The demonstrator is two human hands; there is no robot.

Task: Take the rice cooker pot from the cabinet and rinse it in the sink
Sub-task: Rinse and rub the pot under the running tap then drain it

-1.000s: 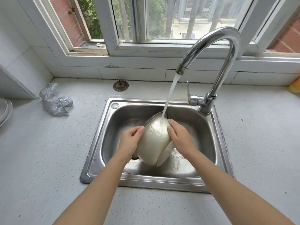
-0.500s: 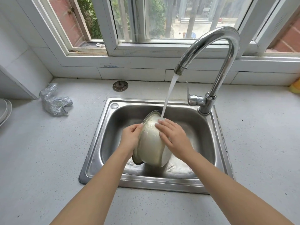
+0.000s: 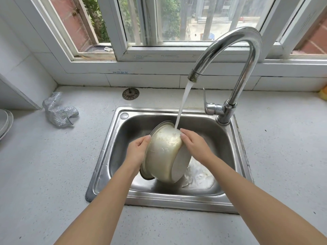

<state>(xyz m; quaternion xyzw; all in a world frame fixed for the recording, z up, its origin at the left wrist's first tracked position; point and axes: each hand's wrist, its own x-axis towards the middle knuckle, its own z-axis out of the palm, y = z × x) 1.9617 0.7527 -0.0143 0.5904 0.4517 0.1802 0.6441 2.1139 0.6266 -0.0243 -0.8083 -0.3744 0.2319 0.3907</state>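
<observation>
The metal rice cooker pot is tilted on its side over the steel sink, with its bottom turned towards me and its rim to the left. My left hand grips the rim on the left side. My right hand lies flat on the pot's outer wall at the right. Water runs from the chrome faucet and hits the top of the pot beside my right fingertips. The pot's inside is hidden.
A silvery scouring cloth lies on the grey counter left of the sink. A round drain strainer sits behind the sink by the wall. White plates show at the left edge, a yellow object at the right edge.
The pot has turned in my hands under the stream. My right hand slid over the pot's top half a second ago and now rests on its right side again.
</observation>
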